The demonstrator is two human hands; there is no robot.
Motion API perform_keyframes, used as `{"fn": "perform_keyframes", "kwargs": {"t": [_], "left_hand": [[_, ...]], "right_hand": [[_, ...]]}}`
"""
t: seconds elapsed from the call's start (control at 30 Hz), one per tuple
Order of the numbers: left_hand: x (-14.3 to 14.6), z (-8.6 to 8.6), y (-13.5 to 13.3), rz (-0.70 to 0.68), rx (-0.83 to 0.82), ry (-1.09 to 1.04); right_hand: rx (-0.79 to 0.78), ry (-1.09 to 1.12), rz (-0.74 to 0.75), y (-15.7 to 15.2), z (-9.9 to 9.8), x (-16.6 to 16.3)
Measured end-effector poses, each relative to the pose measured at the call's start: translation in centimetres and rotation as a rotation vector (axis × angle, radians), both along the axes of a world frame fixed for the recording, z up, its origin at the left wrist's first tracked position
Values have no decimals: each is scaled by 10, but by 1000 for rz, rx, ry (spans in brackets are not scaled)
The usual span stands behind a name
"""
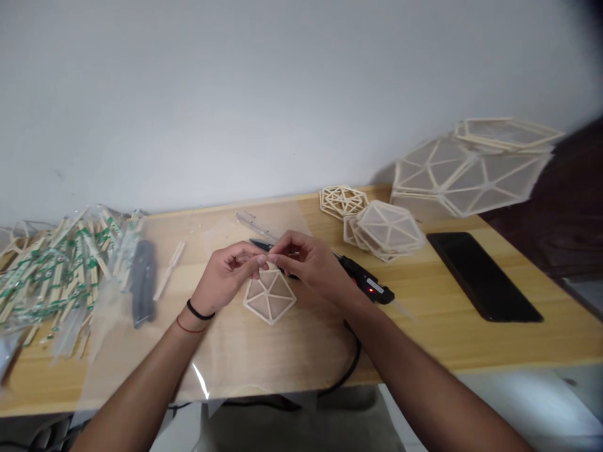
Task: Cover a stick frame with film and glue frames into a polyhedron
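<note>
My left hand [229, 271] and my right hand [313, 262] meet at the fingertips above the mat, thumb and forefinger of each pinched together. Whatever lies between them is too small to make out. Just below the fingers is a pentagon panel [266, 306], made of pale wooden sticks with spokes over a translucent sheet; I cannot tell whether the fingers touch it. Partly behind my right hand lies a black pointed tool [260, 245]. Beside the right wrist rests a black glue gun [367, 284] with a red light on.
Wrapped chopsticks [70, 270] heap up at the left, near a dark grey strip-shaped object [143, 282] and loose sticks [169, 270]. A clear ruler [257, 226] lies behind the hands. Small panels [391, 227], stick frames [343, 201], a large panelled structure [464, 172] and a phone [483, 276] occupy the right.
</note>
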State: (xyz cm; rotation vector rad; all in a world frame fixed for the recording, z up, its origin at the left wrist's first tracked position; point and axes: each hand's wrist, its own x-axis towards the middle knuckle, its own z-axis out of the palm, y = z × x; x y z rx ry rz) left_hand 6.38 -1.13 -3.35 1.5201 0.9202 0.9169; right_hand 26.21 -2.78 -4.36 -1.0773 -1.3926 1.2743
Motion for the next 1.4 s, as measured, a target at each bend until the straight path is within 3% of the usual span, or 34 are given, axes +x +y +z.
{"fn": "perform_keyframes", "kwargs": {"t": [0.23, 0.33, 0.4, 0.57, 0.67, 0.83, 1.17, 1.4], "left_hand": [[0, -2, -1, 36, 76, 1], [-2, -2, 2, 54, 195, 179], [-3, -1, 3, -13, 293, 347], [-4, -7, 2, -330, 399, 622], [-3, -12, -2, -400, 424, 720], [-6, -8, -3, -469, 400, 703], [-20, -6, 13, -297, 344, 735], [-21, -7, 16, -240, 308, 691]], "right_hand": [[-19, 156, 40, 1, 3, 2], [-24, 269, 66, 2, 0, 5], [-44, 347, 68, 2, -1, 5], [-120, 431, 7, 4, -1, 5], [-106, 339, -42, 6, 0, 5], [-62, 264, -101, 7, 2, 5], [-74, 241, -141, 8, -1, 5], [-29, 6, -61, 6, -2, 4]]}}
